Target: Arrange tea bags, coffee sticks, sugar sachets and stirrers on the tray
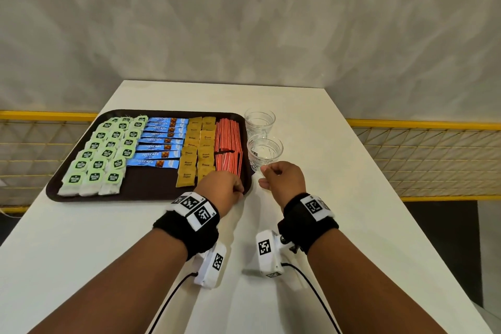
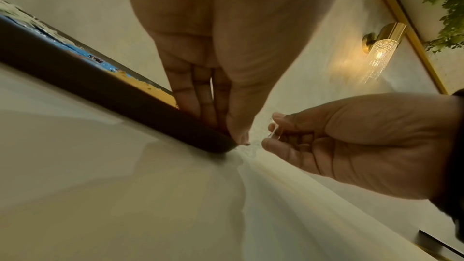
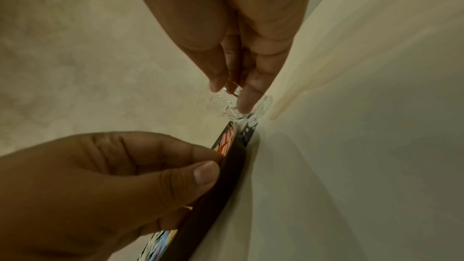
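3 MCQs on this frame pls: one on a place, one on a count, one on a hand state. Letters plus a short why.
1. Where do the glasses stand?
A. on the tray
B. on the table right of the tray
C. stacked on the tea bags

2. How many glasses are there?
A. one
B. two
C. four

3. What is the left hand doing?
A. lying flat on the table
B. lifting a tea bag
C. gripping the tray at its near right corner

Answers:
1 B: both glasses sit on the white table, just past the tray's right rim.
2 B: two clear cut glasses stand one behind the other.
3 C: its thumb and fingers close over the dark rim in the right wrist view, beside the red stirrers.
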The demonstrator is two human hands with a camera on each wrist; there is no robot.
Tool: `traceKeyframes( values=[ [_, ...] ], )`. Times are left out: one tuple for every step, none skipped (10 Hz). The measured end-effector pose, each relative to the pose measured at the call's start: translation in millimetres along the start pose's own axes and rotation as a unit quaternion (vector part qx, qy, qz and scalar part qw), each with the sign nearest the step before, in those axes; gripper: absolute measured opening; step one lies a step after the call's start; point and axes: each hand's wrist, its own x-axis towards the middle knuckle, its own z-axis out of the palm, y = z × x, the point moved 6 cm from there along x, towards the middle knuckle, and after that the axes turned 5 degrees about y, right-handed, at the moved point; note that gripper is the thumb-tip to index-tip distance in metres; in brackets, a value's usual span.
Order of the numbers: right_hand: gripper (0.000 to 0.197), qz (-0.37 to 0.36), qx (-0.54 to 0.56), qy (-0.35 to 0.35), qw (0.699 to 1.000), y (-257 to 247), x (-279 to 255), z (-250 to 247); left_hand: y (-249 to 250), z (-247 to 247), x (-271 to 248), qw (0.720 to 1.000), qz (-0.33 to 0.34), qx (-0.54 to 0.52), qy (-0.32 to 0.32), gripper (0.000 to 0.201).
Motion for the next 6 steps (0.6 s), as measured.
traceKeyframes(
  values=[
    [0.015,-0.004,-0.004,-0.001,1.000,-1.6,0.2,0.8,1.6,-0.9,-0.6,1.000,-0.002,0.007,-0.008,0.021],
    [0.015,-0.007,-0.005,-0.002,1.000,-0.7,0.9,2.2,3.0,-1.2,-0.9,1.000,-0.004,0.004,-0.008,0.021],
    [0.018,-0.005,-0.015,-0.004,1.000,-1.5,0.2,1.7,4.0,-1.9,-0.9,1.000,-0.005,0.010,-0.015,0.022],
    [0.031,-0.006,-0.039,0.006,0.999,-1.5,-1.2,-4.2,4.7,-2.6,-3.2,1.000,-0.001,0.009,-0.007,0.020],
    [0.035,-0.008,-0.063,0.013,0.998,-4.6,-5.4,-13.2,6.8,-4.3,-6.3,1.000,0.004,0.007,0.008,0.019],
    [0.035,-0.048,-0.087,0.024,0.995,-9.2,-12.9,-26.7,10.4,-13.9,-13.1,0.997,0.028,-0.010,0.067,0.021]
  ],
)
